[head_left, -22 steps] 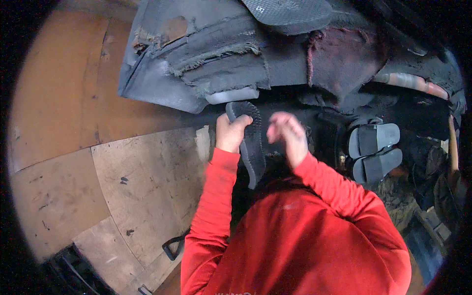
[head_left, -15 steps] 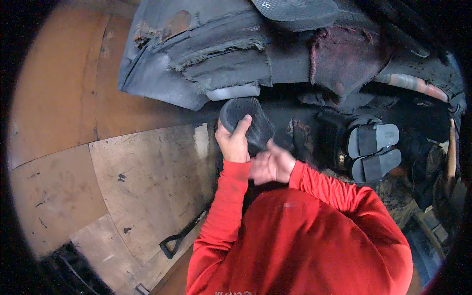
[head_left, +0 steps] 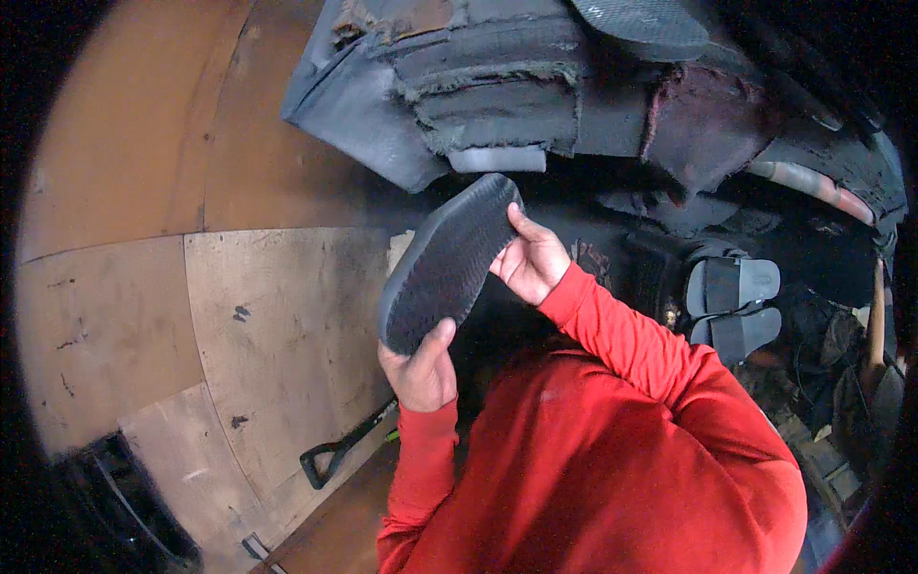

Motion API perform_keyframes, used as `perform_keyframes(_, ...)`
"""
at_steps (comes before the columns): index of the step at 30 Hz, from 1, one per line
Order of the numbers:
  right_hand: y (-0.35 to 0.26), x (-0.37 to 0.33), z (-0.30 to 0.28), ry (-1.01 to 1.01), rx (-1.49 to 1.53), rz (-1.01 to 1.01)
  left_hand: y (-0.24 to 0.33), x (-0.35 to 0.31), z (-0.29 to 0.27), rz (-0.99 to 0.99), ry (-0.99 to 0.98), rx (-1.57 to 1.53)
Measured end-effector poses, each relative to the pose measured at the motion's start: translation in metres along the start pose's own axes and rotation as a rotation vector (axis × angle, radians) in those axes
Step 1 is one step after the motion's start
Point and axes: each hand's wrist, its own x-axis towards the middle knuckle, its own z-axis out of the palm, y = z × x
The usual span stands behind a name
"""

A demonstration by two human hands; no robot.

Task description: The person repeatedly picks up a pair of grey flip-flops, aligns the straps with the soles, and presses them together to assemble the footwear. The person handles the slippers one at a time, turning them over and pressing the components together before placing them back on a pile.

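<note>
- Head view: the left hand (head_left: pixel 421 371) pinches one end of a sole (head_left: pixel 449 268), thumb on its face.
- The right hand (head_left: pixel 534 262) grips the edge near the other end.
- Held slantwise between them, the sole looks dark and finely ridged.

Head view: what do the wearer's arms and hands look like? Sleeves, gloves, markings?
Long, plain red sleeves with creases, matching the red top. The left sleeve and right sleeve both reach the wrist. The left hand and right hand are bare: no gloves. No rings or cables visible.
</note>
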Motion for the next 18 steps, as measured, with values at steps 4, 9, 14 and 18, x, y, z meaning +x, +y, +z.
perform_keyframes(4,0.003,-0.006,0.006,-0.002,-0.161,-0.021,-0.037,-0.042,-0.056,0.002,0.005,0.186)
perform_keyframes(9,-0.009,-0.015,-0.001,0.056,-0.534,-0.271,-0.072,-0.011,-0.061,0.07,-0.168,0.754)
perform_keyframes(14,-0.01,-0.019,-0.015,0.098,-0.435,-0.266,-0.07,0.107,0.036,0.02,-0.487,0.725)
perform_keyframes(18,-0.033,-0.009,-0.015,0.062,-0.516,-0.15,-0.06,0.092,0.066,0.096,-0.386,0.655)
